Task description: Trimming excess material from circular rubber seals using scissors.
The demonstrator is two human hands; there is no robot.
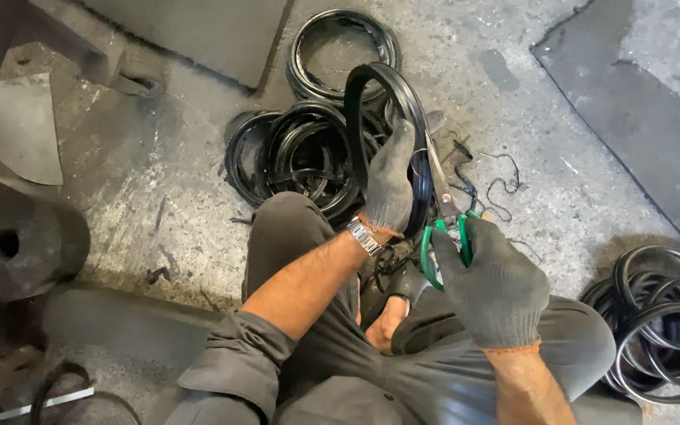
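Scissors (444,212) — green-handled, gripped in right hand (491,282) — touch the black rubber ring (387,86) clenched in left hand (388,185).

Rough grey concrete floor (182,157) all around, pretty grimy. A heap of black rubber rings (301,153) is piled up near the top middle, and a second stack of black rubber rings (659,327) lies at the right edge. A dark flat rubber sheet (647,118) covers the upper right corner. On the left there's a dark round metal block with a hole (17,244), plus a pale grey wedge-shaped scrap (21,130) above it. Loose black threads (501,185) are scattered by the heap.
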